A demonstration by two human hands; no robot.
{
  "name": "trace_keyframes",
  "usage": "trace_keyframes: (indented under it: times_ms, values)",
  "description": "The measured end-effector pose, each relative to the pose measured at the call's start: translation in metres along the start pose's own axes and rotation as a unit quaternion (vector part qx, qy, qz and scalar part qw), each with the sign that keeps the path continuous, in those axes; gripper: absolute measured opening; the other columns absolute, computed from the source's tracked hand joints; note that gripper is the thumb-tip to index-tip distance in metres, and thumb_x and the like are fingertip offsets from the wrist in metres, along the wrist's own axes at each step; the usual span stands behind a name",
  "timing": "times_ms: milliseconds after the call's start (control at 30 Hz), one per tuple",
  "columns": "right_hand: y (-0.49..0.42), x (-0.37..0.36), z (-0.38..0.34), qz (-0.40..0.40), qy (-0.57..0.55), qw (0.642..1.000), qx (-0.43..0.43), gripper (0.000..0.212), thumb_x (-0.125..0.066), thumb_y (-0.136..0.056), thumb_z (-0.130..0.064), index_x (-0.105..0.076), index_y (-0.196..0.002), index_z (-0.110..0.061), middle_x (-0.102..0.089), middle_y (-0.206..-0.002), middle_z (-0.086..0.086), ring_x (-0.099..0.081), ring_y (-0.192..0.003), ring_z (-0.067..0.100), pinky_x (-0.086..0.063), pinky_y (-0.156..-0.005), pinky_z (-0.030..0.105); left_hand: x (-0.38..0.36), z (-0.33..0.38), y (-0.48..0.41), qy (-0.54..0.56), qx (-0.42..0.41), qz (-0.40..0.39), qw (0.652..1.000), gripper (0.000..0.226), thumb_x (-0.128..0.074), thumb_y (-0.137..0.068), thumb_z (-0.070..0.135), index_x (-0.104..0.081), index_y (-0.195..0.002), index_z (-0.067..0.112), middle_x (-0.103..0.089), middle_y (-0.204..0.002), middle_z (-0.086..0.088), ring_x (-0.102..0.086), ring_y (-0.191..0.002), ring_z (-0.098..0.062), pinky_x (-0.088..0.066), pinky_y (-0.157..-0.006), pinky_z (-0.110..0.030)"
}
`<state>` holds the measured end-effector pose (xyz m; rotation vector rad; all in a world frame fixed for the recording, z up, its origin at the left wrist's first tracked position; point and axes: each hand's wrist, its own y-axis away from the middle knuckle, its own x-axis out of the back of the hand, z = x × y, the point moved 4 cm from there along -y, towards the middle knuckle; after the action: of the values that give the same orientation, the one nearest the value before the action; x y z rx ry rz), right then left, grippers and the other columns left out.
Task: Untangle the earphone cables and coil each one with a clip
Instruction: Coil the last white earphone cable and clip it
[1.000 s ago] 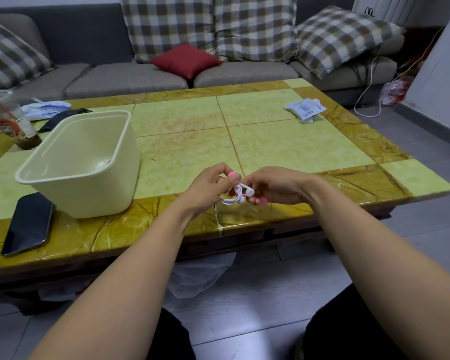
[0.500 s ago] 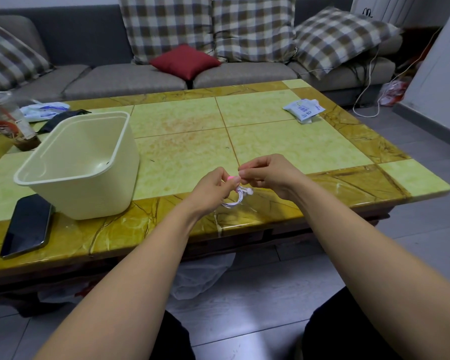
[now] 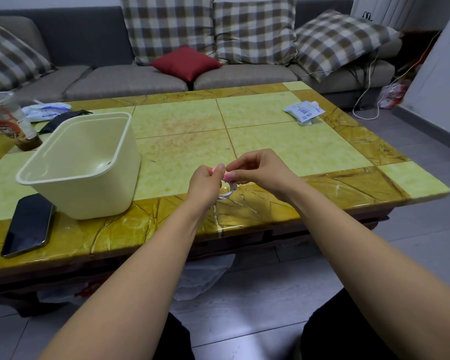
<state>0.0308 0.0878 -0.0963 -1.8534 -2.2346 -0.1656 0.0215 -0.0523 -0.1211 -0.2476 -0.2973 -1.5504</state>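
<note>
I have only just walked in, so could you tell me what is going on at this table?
A person is working with both hands above the near edge of the table. The left hand grips a small coil of white earphone cable, and the right hand pinches a pink clip at the top of the coil. Whether the clip is fastened cannot be told. A cream tub and a phone sit to the left.

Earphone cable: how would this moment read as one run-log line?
left hand: pinches pink clip | right hand: pinches clip | cable: white coil hanging below hands | clip closed: cannot tell
</note>
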Motion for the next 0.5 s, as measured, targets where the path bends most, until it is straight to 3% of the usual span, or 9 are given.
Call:
trace_keyframes:
  times_ms: [67, 167, 300, 367, 433, 500]
  values:
    - [0.001, -0.004, 0.000, 0.011, 0.029, 0.999, 0.015, 0.014, -0.081, -0.077, -0.007, -0.075, -0.089, -0.003, -0.075, -0.081, 0.009, -0.072, -0.079, 0.017, -0.058, -0.078, 0.029, -0.001, 0.001, 0.000, 0.008, -0.002, -0.001, 1.000, 0.036, -0.042, -0.103, 0.032, -0.056, -0.089, 0.002, -0.048, -0.072, -0.002, -0.042, -0.065, -0.014, -0.034, -0.061, -0.029]
    - [0.001, -0.006, 0.001, 0.018, 0.062, 0.998, 0.020, 0.013, -0.082, -0.076, -0.012, -0.077, -0.086, -0.006, -0.075, -0.078, 0.004, -0.071, -0.076, 0.011, -0.056, -0.075, 0.025, -0.002, -0.001, 0.000, 0.016, 0.003, 0.003, 1.000, 0.037, -0.042, -0.102, 0.035, -0.056, -0.105, 0.001, -0.058, -0.089, -0.006, -0.051, -0.080, -0.015, -0.039, -0.068, -0.027]
    - [0.002, -0.004, 0.000, 0.006, 0.068, 0.997, 0.021, 0.012, -0.079, -0.079, -0.012, -0.078, -0.090, -0.006, -0.076, -0.080, 0.003, -0.069, -0.076, 0.005, -0.051, -0.073, 0.017, 0.001, 0.001, 0.000, 0.042, -0.006, 0.005, 0.999, 0.035, -0.043, -0.102, 0.037, -0.054, -0.104, 0.004, -0.060, -0.084, -0.004, -0.053, -0.080, -0.015, -0.040, -0.066, -0.026]
    - [0.001, -0.005, 0.002, 0.017, 0.086, 0.996, 0.031, 0.011, -0.082, -0.076, -0.011, -0.077, -0.085, -0.009, -0.072, -0.075, -0.001, -0.063, -0.072, 0.005, -0.049, -0.071, 0.019, 0.000, 0.003, 0.001, 0.059, -0.008, -0.007, 0.998, 0.034, -0.044, -0.101, 0.037, -0.054, -0.106, 0.005, -0.063, -0.091, -0.006, -0.057, -0.084, -0.015, -0.042, -0.070, -0.027]
    - [-0.001, -0.003, 0.005, 0.053, 0.095, 0.993, 0.037, 0.020, -0.086, -0.072, -0.016, -0.071, -0.084, -0.012, -0.062, -0.077, -0.003, -0.053, -0.072, 0.009, -0.043, -0.068, 0.022, -0.002, 0.005, 0.003, 0.070, -0.014, -0.021, 0.997, 0.032, -0.045, -0.101, 0.037, -0.055, -0.104, 0.007, -0.065, -0.096, -0.007, -0.058, -0.088, -0.016, -0.043, -0.072, -0.028]
    - [-0.002, 0.001, 0.010, 0.072, 0.100, 0.992, 0.026, 0.035, -0.087, -0.070, -0.022, -0.063, -0.095, -0.016, -0.059, -0.091, -0.001, -0.052, -0.082, 0.011, -0.042, -0.071, 0.020, -0.002, 0.008, 0.005, 0.080, -0.024, -0.031, 0.996, 0.028, -0.045, -0.101, 0.036, -0.054, -0.099, 0.009, -0.064, -0.091, -0.003, -0.058, -0.083, -0.013, -0.042, -0.070, -0.027]
